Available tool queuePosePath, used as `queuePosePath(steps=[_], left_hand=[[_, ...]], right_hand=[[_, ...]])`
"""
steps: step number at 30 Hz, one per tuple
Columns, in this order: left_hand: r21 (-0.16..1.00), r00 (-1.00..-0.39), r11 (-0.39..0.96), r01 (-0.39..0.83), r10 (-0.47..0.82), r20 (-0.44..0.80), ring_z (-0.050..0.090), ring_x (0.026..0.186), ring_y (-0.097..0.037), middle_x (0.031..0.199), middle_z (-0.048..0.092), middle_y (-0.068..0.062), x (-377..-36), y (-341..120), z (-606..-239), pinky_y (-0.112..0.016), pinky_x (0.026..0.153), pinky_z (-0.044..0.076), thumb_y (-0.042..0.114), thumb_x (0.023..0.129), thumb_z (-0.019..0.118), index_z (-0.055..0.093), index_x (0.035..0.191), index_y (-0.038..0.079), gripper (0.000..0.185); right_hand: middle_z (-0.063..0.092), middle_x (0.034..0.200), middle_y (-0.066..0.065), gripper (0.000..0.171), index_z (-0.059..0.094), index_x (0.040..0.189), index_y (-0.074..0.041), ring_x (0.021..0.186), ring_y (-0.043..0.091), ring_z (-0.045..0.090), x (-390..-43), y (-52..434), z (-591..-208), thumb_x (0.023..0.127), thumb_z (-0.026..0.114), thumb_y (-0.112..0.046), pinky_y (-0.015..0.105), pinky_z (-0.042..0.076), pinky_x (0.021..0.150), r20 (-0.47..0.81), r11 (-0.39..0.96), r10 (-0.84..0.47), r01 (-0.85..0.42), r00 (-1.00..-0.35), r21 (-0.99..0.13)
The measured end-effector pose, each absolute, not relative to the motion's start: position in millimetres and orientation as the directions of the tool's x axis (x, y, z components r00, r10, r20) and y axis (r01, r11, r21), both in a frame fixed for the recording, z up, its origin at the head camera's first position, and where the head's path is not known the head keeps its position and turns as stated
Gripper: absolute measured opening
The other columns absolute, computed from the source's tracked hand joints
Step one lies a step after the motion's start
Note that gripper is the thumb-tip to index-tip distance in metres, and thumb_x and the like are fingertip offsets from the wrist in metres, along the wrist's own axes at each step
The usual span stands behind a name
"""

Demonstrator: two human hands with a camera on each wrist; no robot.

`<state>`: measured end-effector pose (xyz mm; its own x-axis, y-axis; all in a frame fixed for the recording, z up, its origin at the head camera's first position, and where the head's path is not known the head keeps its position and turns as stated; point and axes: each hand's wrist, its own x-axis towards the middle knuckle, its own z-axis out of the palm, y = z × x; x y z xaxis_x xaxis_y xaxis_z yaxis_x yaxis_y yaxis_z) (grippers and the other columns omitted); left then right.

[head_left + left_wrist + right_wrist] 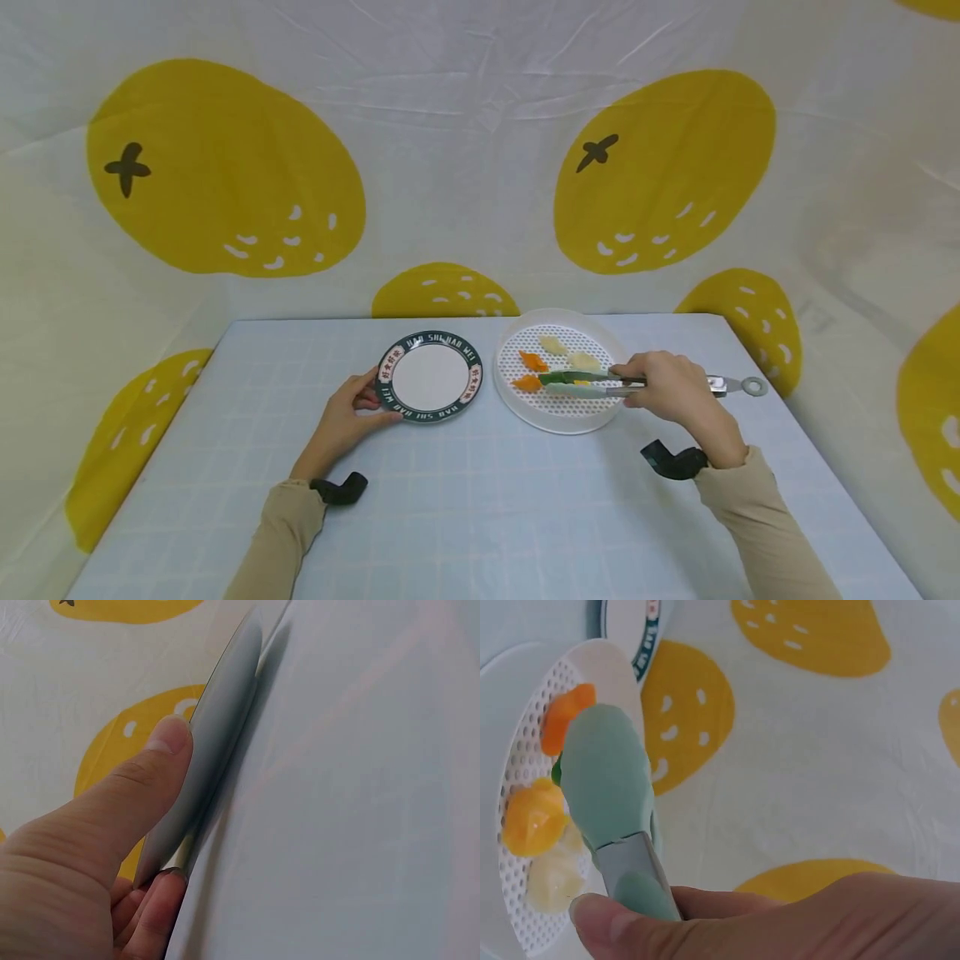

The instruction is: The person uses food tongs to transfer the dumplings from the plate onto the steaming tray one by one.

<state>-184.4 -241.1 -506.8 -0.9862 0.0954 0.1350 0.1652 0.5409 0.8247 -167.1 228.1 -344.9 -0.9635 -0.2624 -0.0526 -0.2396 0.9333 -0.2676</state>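
While the small green-rimmed plate [429, 377] lay flat on the pale blue table [480, 500], its near-left edge was pinched by the left hand [347, 421], the thumb on the rim and the fingers curled beneath, as the left wrist view showed. Just to the right of the plate, a white perforated tray [558, 412] was set, holding two orange pieces [533, 362] and two pale pieces [584, 360]. A pair of green-tipped metal tongs [592, 383] was gripped by the right hand [667, 387], the fingers wrapped round both arms. The tips were held over the left part of the tray, beside the nearer orange piece [527, 383]; whether anything was clamped between them could not be told. A yellow-patterned cloth [225, 167] was hung behind the table.
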Motion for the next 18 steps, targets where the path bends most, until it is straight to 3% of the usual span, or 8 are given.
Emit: queuePosePath(steps=[9,18], left_hand=[[0.838,-0.986,0.519,0.168,0.1,0.136,0.057,0.096,-0.019,0.11,0.055,-0.007,-184,-240,-510,-0.018,0.085,0.052,0.037,0.071,0.09,0.041,0.151,0.007,0.099],[0.835,-0.984,0.522,0.176,0.093,0.149,0.058,0.095,-0.019,0.11,0.056,-0.006,-184,-241,-508,-0.019,0.085,0.053,0.038,0.07,0.091,0.042,0.151,0.009,0.099]], right_hand=[[0.071,0.103,0.011,0.043,0.075,0.116,-0.007,0.072,0.023,0.05,-176,229,-353,0.075,0.084,-0.005,0.032,0.037,0.057,-0.119,0.949,-0.274,-0.248,-0.954,-0.196],[0.069,0.096,0.01,0.044,0.074,0.116,-0.006,0.071,0.024,0.048,-181,228,-356,0.074,0.085,-0.004,0.032,0.036,0.058,-0.163,0.958,-0.245,-0.213,-0.956,-0.192]])
